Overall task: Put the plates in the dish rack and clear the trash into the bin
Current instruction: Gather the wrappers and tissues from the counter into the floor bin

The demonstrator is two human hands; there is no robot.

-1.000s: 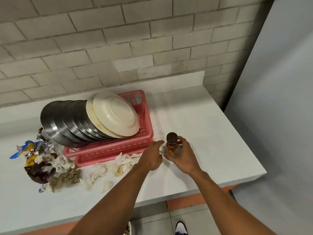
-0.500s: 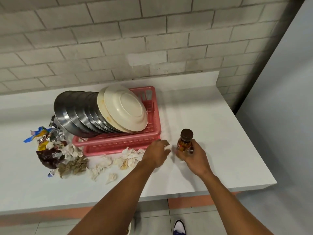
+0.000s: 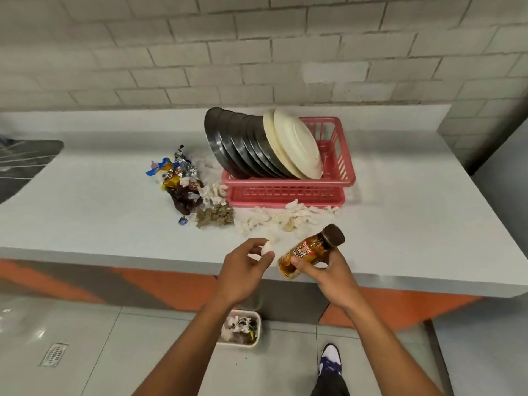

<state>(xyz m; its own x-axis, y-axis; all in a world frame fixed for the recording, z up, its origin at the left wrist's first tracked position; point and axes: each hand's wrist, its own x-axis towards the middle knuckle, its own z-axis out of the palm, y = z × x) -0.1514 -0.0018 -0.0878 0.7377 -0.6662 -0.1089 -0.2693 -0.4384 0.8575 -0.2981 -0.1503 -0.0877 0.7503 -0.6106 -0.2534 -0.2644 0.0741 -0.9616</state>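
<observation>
Bin (image 3: 258,327) on the floor, nearest. Above it, left hand (image 3: 243,271) pinches a paper scrap (image 3: 267,248); right hand (image 3: 328,271) grasps a tilted bottle (image 3: 310,254). Beyond, loose trash (image 3: 288,218) lies on the counter (image 3: 100,210); plates (image 3: 297,150) stand in the dish rack (image 3: 285,192). Risk: a dropped scrap may drift past the small bin.

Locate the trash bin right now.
In the head view the bin sits on the floor at lower centre, below the counter edge, under the left hand and left of the shoe.
</observation>
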